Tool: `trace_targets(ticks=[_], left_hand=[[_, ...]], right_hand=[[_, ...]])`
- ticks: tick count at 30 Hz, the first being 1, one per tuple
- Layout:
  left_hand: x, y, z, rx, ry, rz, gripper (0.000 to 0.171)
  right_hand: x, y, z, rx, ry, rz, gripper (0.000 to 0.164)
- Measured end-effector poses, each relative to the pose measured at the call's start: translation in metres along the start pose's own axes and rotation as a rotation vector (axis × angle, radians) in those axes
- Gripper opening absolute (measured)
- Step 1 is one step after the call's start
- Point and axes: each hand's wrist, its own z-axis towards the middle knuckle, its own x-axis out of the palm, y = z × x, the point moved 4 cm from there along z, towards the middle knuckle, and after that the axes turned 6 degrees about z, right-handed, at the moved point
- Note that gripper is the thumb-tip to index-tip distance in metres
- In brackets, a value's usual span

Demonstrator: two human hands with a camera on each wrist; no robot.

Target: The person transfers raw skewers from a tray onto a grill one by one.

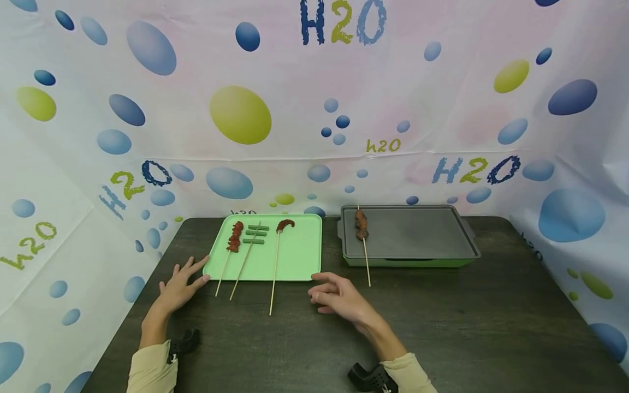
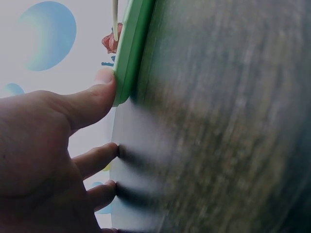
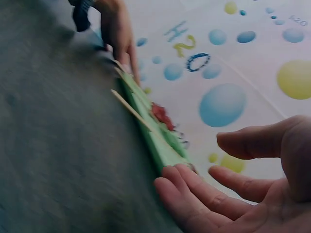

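Observation:
A light green tray (image 1: 302, 251) lies on the table with three skewers on it, their sticks jutting past its front edge. One carries red meat chunks (image 1: 235, 237), one several green vegetable pieces (image 1: 253, 240), and one a curled reddish-brown piece (image 1: 284, 224). My left hand (image 1: 177, 288) is spread at the tray's front left corner; in the left wrist view its thumb (image 2: 95, 99) touches the rim. By the front right corner is my right hand (image 1: 342, 299), fingers loosely bent and holding nothing. Whether its fingertips touch the tray, I cannot tell.
Right of the tray stands a dark grey griddle (image 1: 417, 234) with a green base. A brown meat skewer (image 1: 361, 225) lies along its left side, its stick hanging over the front. Behind the dark wooden table (image 1: 467, 327) hangs a dotted curtain (image 1: 295, 71).

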Motion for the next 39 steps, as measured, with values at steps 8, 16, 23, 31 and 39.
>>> trace_targets(ticks=[8, 16, 23, 31, 39], left_hand=[[0.000, 0.001, 0.001, 0.004, -0.026, 0.016, 0.065], [0.004, 0.001, 0.001, -0.002, -0.019, -0.004, 0.067], [0.002, 0.003, 0.001, -0.012, -0.013, 0.011, 0.067], [0.003, 0.003, 0.001, -0.017, -0.011, 0.011, 0.066], [0.002, 0.003, 0.000, -0.016, -0.011, 0.016, 0.066]], right_hand=[[0.032, -0.017, 0.015, 0.049, 0.012, 0.211, 0.058], [0.059, -0.029, 0.032, 0.080, -0.027, 0.355, 0.067], [0.073, -0.036, 0.048, 0.103, -0.033, 0.448, 0.072], [0.076, -0.041, 0.059, 0.007, -0.096, 0.430, 0.063], [0.074, -0.041, 0.061, -0.016, -0.125, 0.410, 0.052]])
